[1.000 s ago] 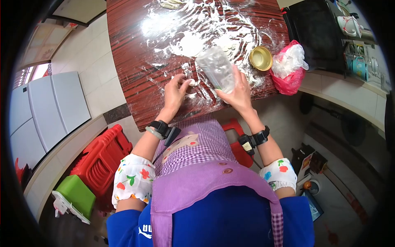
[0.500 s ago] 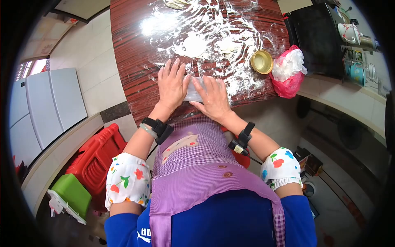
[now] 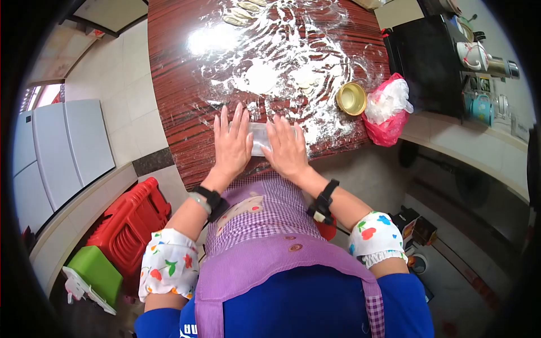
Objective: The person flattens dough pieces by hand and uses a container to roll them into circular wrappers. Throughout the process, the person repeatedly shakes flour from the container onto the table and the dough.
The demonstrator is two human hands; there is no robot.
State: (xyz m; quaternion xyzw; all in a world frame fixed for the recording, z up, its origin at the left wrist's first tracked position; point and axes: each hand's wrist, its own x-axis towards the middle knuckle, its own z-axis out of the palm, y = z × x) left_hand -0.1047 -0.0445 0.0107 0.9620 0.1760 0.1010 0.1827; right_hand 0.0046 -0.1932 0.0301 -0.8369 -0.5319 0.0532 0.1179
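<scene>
With left hand [image 3: 231, 151] and right hand [image 3: 288, 152] open atop clear plastic [image 3: 258, 138], apparently pressing, apply even force, leaving gold tin [image 3: 351, 101] at two o'clock.

Desk [image 3: 174, 84], dark red wood grain, upper centre; glare patch on its top. Pale tiled floor [image 3: 121, 67], upper left; grey-white panelled cabinet [image 3: 81, 141] at left; bright window [image 3: 49, 96] behind it; stacked red stools [image 3: 132, 225], lower left; black appliance [image 3: 425, 67], upper right.

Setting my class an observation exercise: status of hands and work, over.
Left hand and right hand palms down, fingers extended, on clear plastic. Gold tin off to the right, out of the way.
</scene>
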